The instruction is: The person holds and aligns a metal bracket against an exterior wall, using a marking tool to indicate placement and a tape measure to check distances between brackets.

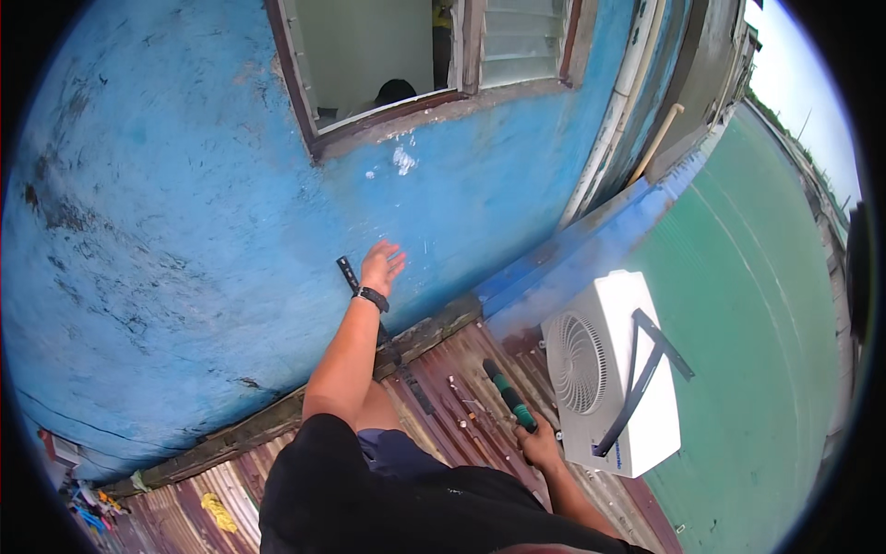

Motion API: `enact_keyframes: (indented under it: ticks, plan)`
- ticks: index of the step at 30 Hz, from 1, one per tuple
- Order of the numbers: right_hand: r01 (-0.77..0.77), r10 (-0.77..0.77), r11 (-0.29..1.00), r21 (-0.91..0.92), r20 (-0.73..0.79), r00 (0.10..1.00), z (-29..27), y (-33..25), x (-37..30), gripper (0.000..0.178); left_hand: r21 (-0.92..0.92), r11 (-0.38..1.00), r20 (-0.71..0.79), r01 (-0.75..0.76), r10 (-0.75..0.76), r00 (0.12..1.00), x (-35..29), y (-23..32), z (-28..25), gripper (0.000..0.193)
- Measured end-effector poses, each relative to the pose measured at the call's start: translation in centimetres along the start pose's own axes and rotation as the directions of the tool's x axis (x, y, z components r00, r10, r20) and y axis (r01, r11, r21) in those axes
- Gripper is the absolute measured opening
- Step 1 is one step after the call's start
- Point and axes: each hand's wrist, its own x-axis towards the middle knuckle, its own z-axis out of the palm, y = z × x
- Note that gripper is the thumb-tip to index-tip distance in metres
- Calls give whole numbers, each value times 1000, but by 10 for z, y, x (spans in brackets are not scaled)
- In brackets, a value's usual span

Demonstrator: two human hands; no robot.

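My left hand (382, 265) is raised against or just in front of the blue wall (268, 240), fingers spread and holding nothing; whether it touches the wall I cannot tell. Beside its wrist, a black slotted metal bracket (346, 270) stands along the wall, partly hidden behind my forearm. Low on the right, my right hand (539, 443) is closed around the end of a green-and-black power tool (506, 388), which points away from me over the roof. Its exact kind is unclear. Near that hand stands a white air conditioner outdoor unit (623, 360) with a dark metal bracket (651, 355) on it.
Underfoot is a rusty corrugated metal roof (443, 379). A louvred window (521, 46) is above, with the top of a dark head (395, 90) inside. Pipes (614, 111) run down the wall. Green water lies beyond the roof edge. A yellow cloth (218, 511) lies at lower left.
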Motion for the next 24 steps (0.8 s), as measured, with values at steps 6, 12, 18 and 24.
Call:
enact_keyframes:
  ticks: [6,12,18,24]
  plan:
    - [-105,118,958,268,-33,992,-14,8,-8,15,-15,1000,6,-16,16,1000,13,23,31,64]
    - [-232,236,971,51,-89,968,-33,84,-26,19,906,262,227,-331,358,906,38,-94,-15,49]
    - [-309,282,858,-411,-128,951,-55,194,-71,32,807,-372,308,-458,-396,865,-88,-338,-79,26]
    - [-678,693,680,-279,-56,718,-88,253,-162,30,775,409,613,-482,-670,418,-220,-439,-62,12]
